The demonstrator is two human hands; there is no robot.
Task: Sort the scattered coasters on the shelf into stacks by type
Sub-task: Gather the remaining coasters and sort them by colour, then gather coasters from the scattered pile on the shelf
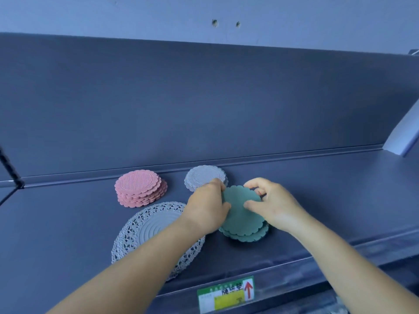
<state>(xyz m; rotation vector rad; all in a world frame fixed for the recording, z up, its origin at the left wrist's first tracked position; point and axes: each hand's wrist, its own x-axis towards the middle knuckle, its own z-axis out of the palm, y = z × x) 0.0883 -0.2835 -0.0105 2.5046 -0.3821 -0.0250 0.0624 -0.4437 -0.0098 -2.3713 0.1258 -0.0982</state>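
Green coasters (241, 214) | both hands pinch top one | fingers curled

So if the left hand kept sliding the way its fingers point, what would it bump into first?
Probably the grey coaster stack. The left hand grips the green coasters and points up-right toward the shelf's back; that stack lies just past its fingertips, though depth is unclear.

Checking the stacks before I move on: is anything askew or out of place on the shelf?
The green stack is uneven: its top coaster, held by the left hand and right hand, sits offset from those beneath. The pink stack is slightly staggered. Nothing looks damaged.
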